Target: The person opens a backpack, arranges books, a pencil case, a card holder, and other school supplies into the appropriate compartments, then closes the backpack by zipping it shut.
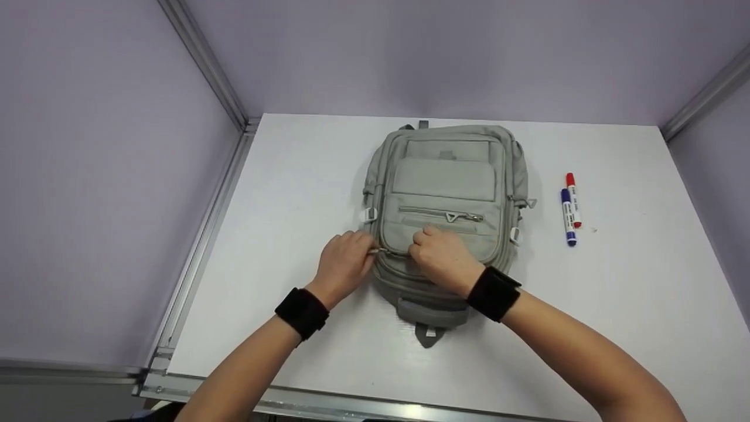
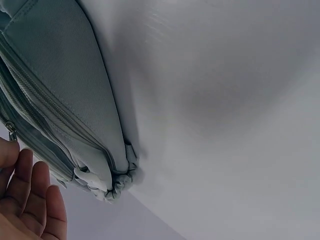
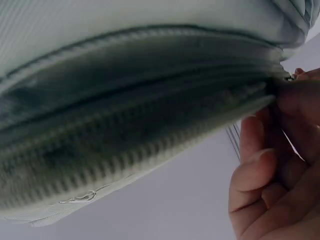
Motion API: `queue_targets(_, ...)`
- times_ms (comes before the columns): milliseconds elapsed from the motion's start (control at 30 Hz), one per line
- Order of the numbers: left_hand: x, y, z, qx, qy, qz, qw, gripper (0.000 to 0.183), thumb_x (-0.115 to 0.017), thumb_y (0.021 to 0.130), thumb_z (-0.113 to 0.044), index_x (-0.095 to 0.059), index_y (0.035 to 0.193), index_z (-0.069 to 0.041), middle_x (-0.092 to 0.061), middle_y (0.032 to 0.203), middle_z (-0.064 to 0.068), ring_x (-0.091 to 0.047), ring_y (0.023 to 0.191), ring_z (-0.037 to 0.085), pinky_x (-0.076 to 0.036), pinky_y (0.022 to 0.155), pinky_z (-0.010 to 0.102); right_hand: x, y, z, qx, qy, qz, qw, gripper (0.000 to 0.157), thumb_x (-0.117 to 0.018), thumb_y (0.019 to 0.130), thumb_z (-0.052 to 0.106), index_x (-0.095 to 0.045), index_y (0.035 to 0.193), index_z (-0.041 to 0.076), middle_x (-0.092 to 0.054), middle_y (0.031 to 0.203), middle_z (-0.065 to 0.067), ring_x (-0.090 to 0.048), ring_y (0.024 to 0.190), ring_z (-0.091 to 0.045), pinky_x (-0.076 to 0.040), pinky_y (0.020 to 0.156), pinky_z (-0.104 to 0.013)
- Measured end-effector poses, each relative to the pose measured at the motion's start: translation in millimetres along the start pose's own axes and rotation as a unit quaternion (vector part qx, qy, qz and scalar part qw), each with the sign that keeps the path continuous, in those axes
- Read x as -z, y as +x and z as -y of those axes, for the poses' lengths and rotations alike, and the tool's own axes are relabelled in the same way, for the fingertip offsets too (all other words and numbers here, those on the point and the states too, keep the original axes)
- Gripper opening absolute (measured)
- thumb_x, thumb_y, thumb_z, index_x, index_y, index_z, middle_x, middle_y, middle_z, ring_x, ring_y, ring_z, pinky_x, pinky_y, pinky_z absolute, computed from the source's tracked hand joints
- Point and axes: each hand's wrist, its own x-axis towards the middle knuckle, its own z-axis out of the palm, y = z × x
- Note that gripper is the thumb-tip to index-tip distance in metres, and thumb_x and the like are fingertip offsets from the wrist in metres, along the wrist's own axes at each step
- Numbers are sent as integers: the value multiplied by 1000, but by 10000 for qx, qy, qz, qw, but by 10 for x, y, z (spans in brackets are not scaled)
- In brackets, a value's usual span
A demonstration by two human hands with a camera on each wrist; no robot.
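A grey-green fabric backpack lies flat near the middle of the white desk, its top handle toward the person and its base toward the back wall. The left hand sits at the backpack's left edge near the handle end, its grip closed in a pinch on a small metal zipper pull. The right hand rests on the front panel just beside it, fingers curled down onto the fabric along the same zipper line; whether it truly pinches anything cannot be told from the head view, and the right wrist view shows its fingers curled close to the zipper seam.

Open desk lies on both sides of the backpack, broader on the right. The near edge of the desk has bare room below the handle, and the backpack's far end lies close to the back edge.

Counted: one backpack, two hands, two black wristbands, two marker pens. The red-capped marker and the blue-capped marker lie side by side, well apart from the backpack's right edge.

The desk surface is plain matte white, enclosed by pale lilac walls joined with aluminium frame rails.
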Motion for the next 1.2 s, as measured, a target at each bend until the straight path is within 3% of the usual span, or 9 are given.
queue_targets(433, -6, 285, 264, 134, 109, -251, 9995, 7, -68, 97, -15, -63, 95, -12, -67, 89, 2, -62, 77, 23, -47, 62, 38, 141, -80, -36, -229, 59, -247, 9994, 9, -64, 88, 0, -67, 81, 6, -60, 80, -5, -57, 66, -25, -50, 49, -38)
queue_targets(667, -22, 539, 363, 346, 114, -55, 9993, 7, -65, 100, -18, -65, 97, -12, -67, 90, 3, -63, 80, 24, -49, 66, 40, 219, -83, -52, -252, 152, -280, 9992, 12, -62, 91, -1, -68, 83, 6, -62, 82, -5, -58, 67, -24, -50, 51, -37)
queue_targets(1067, -88, 986, 466, 988, 30, 238, 9948, 8, -63, 100, -14, -65, 93, -10, -66, 88, 6, -63, 81, 29, -49, 68, 44, 314, -85, -72, -312, 131, -518, 9981, 13, -62, 89, -2, -71, 87, 6, -65, 84, -4, -61, 68, -21, -51, 49, -34)
queue_targets(1200, -135, 1076, 467, 1121, -29, 170, 9935, 8, -63, 100, -15, -67, 94, -11, -67, 88, 6, -64, 81, 29, -50, 69, 44, 349, -84, -82, -379, 13, -495, 9981, 10, -66, 90, 1, -72, 87, 8, -65, 85, -3, -62, 70, -21, -52, 49, -34)
